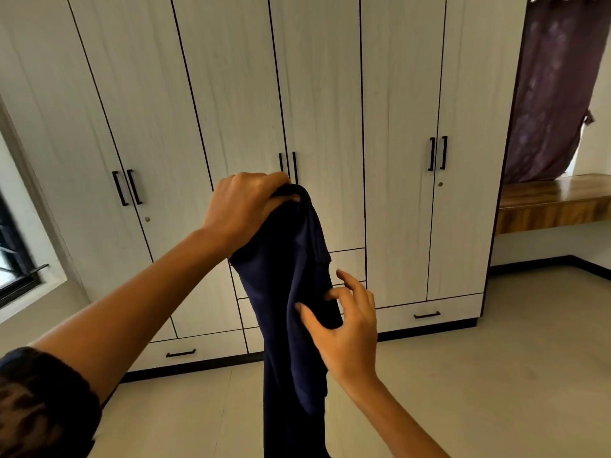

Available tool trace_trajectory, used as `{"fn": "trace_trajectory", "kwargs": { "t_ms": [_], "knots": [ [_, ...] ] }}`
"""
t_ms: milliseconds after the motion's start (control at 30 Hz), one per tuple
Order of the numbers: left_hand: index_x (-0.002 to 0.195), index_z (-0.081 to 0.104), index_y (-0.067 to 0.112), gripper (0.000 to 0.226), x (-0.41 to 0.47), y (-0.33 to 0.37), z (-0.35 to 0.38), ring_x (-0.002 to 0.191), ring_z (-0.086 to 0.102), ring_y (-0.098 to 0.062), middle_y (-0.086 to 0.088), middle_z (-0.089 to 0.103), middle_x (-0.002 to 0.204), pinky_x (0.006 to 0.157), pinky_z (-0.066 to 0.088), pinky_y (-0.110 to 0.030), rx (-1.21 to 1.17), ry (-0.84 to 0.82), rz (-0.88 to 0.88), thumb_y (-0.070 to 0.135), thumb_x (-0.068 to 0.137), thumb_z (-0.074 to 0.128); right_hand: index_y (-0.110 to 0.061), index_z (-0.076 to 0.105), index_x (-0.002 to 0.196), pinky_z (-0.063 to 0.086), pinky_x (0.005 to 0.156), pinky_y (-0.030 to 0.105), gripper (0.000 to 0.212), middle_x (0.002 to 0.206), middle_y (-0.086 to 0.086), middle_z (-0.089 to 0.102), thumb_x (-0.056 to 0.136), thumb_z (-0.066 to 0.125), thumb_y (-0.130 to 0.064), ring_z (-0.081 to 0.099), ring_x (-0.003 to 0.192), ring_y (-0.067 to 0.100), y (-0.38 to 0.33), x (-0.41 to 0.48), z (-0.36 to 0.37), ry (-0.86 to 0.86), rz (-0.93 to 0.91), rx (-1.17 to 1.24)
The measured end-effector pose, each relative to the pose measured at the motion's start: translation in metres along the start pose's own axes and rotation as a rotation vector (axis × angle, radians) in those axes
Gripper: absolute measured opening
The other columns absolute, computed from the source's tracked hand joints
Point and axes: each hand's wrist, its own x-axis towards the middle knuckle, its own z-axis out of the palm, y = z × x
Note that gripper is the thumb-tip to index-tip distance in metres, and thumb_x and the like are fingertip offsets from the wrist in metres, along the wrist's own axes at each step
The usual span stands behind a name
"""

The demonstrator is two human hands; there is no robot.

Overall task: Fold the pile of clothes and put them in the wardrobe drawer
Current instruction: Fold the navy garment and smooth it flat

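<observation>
While left hand [243,209] grips navy garment [284,292], cloth half-hides middle wardrobe drawers [348,262].

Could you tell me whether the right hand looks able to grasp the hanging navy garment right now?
Probably yes: the right hand is open right beside the navy garment, nothing lies between them, and the left hand holds its top up.
</observation>
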Motion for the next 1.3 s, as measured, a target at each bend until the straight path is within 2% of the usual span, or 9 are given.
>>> {"fn": "trace_trajectory", "kwargs": {
  "t_ms": [100,233,333,500,667,867,1033,1200,1300],
  "knots": [
    [0.095,0.068,0.009,0.045,0.000,-0.004,-0.003,0.069,0.064,-0.030,-0.008,0.070,0.078,0.062,0.039,-0.029,0.002,-0.005,-0.029,0.044,0.087,0.042,-0.018,0.067,0.090,0.049,0.091,0.043,0.015,0.124,-0.002,0.057,0.084,0.067,-0.032,0.050,0.111,0.013,0.005,0.002,0.010,0.003,0.095,-0.041],
    [0.095,0.067,0.009,0.039,-0.004,-0.015,-0.008,0.070,0.063,-0.030,-0.009,0.069,0.078,0.063,0.040,-0.031,0.046,-0.026,-0.072,0.042,0.091,0.046,-0.011,0.066,0.091,0.042,0.075,0.007,0.017,0.086,-0.005,0.061,0.093,0.055,-0.024,0.055,0.080,0.012,0.009,0.024,-0.012,0.125,0.136,0.054],
    [0.097,0.066,0.009,0.031,-0.009,-0.022,-0.009,0.074,0.062,-0.031,-0.010,0.069,0.080,0.065,0.035,-0.030,0.075,-0.069,-0.109,0.035,0.094,0.050,-0.008,0.063,0.088,0.039,0.058,0.012,0.013,0.069,-0.005,0.056,0.094,0.053,-0.014,0.054,0.063,0.017,0.022,0.045,-0.035,0.186,0.146,0.059],
    [0.094,0.066,0.007,0.033,-0.013,-0.018,-0.001,0.068,0.057,-0.026,-0.009,0.064,0.074,0.062,0.032,-0.029,0.048,-0.071,-0.223,0.035,0.094,0.049,0.001,0.059,0.104,0.048,0.068,0.018,0.037,0.083,0.012,0.068,0.100,0.037,-0.027,0.061,0.068,0.013,0.021,0.039,-0.050,0.289,-0.262,-0.187],
    [0.093,0.066,0.006,0.034,-0.003,-0.012,0.005,0.066,0.051,-0.018,-0.009,0.065,0.077,0.064,0.034,-0.028,0.002,-0.056,-0.250,0.036,0.093,0.052,-0.012,0.062,0.110,0.056,0.066,0.026,0.034,0.113,0.018,0.065,0.100,0.029,-0.008,0.069,0.077,0.023,0.016,-0.006,-0.033,0.113,-0.554,-0.476],
    [0.089,0.066,0.007,0.033,0.004,-0.003,0.008,0.065,0.050,-0.018,-0.007,0.064,0.073,0.062,0.034,-0.028,-0.035,-0.071,-0.244,0.038,0.091,0.054,-0.014,0.073,0.095,0.054,0.062,0.024,0.035,0.100,0.002,0.070,0.086,0.044,-0.031,0.066,0.083,0.018,-0.002,-0.019,-0.010,-0.089,-0.151,-0.426],
    [0.098,0.067,0.010,0.032,0.002,0.005,0.009,0.070,0.049,-0.012,-0.006,0.067,0.083,0.064,0.031,-0.024,-0.047,-0.081,-0.215,0.038,0.091,0.054,-0.018,0.070,0.098,0.052,0.084,0.048,0.056,0.104,0.000,0.068,0.085,0.037,-0.061,0.063,0.099,0.022,-0.011,-0.006,0.015,-0.153,0.115,-0.500],
    [0.095,0.067,0.009,0.029,-0.008,-0.008,0.004,0.074,0.061,-0.026,-0.008,0.068,0.079,0.065,0.041,-0.031,-0.012,-0.123,-0.186,0.035,0.091,0.055,-0.017,0.072,0.089,0.024,0.102,0.065,0.033,0.102,-0.002,0.070,0.085,0.041,-0.028,0.063,0.101,0.023,0.013,0.008,0.011,-0.060,0.046,-0.491],
    [0.095,0.067,0.011,0.023,-0.020,-0.027,0.000,0.077,0.061,-0.027,-0.008,0.068,0.081,0.064,0.039,-0.031,0.024,-0.188,-0.231,0.031,0.092,0.055,-0.011,0.072,0.092,0.029,0.100,0.062,0.036,0.095,0.002,0.071,0.086,0.038,-0.024,0.065,0.090,0.023,0.028,0.019,-0.008,0.004,0.008,-0.447]
  ]
}}
